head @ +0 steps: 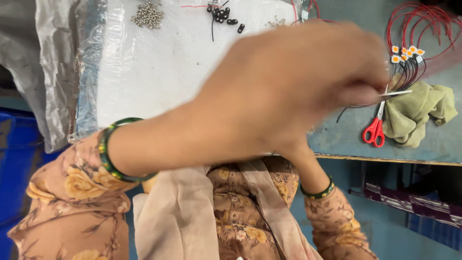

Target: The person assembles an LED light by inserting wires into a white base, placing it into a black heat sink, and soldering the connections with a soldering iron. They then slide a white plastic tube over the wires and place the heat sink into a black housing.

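The thin black wire (365, 102) is sitting at three o'clock, over the desk (337, 135); it is still loose; the left hand (288, 91) is pinching it with fingers (365, 89) closed; the right hand is hiding underneath, so I cannot tell its grip; red scissors (374, 129) are lying beside a green cloth (418, 113).

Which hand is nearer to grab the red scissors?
Probably the left. The left hand reaches across the table, and its blurred fingertips end just above the scissors. The right hand is hidden behind it; only the right wrist shows, lower and farther back.
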Tool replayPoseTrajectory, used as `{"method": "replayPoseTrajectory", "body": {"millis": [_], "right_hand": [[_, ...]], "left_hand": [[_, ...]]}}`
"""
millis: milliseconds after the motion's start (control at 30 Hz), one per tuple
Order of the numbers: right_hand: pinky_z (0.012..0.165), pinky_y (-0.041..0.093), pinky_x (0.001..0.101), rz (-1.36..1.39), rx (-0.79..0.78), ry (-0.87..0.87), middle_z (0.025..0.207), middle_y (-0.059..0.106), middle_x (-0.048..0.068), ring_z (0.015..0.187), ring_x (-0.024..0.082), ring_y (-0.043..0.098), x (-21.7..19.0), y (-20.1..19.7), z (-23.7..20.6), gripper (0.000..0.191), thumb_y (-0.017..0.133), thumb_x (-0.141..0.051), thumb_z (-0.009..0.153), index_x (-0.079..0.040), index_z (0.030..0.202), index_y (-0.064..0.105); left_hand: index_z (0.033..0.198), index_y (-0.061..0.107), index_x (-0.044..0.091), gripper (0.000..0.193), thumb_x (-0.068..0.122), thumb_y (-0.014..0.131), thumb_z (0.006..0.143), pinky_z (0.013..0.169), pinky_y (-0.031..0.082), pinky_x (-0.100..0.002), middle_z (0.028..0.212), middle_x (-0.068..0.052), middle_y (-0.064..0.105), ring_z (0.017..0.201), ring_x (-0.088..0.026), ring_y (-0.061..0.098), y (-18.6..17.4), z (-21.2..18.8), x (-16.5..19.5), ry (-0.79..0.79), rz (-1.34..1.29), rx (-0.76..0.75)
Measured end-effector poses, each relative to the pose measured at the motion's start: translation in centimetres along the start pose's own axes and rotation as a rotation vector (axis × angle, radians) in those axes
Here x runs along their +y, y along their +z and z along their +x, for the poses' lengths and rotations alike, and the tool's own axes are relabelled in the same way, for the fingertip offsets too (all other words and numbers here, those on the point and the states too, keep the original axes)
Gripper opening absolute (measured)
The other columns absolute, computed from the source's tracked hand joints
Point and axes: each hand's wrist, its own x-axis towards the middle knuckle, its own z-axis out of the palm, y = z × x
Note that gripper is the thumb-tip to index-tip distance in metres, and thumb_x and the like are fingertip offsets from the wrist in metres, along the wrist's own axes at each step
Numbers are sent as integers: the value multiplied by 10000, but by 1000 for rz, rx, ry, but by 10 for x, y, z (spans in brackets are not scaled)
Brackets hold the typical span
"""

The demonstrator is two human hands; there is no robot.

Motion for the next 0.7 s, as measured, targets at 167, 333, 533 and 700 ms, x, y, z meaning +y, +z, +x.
{"method": "replayPoseTrajectory", "body": {"millis": [167,333,533,700], "right_hand": [[878,542,382,-28,-78,-82,1064,689,90,1018,285,664,-2,-7,3,347,873,-101,821,-62,1125,711],[813,536,326,-45,137,-138,998,669,51,956,232,658,1,10,18,357,955,-68,788,-98,1055,720],[787,502,329,-74,104,-65,959,648,38,929,236,633,0,11,18,335,959,-132,764,-110,977,701],[848,511,352,-149,-49,33,1032,653,55,997,250,623,-5,2,7,271,860,-224,855,-118,1046,700]], "left_hand": [[1003,612,94,77,157,629,963,726,523,-377,1005,-39,628,875,-228,652,43,12,-4,66,-102,-51],[784,548,132,147,228,643,841,643,457,-391,803,-48,551,655,-250,539,71,14,-13,47,-248,-8],[814,539,91,220,281,646,838,633,474,-414,805,-72,551,650,-264,555,68,7,-23,-36,-318,66],[862,577,77,183,244,647,888,643,525,-398,825,-85,580,774,-273,634,54,14,-20,-27,-234,35]]}}
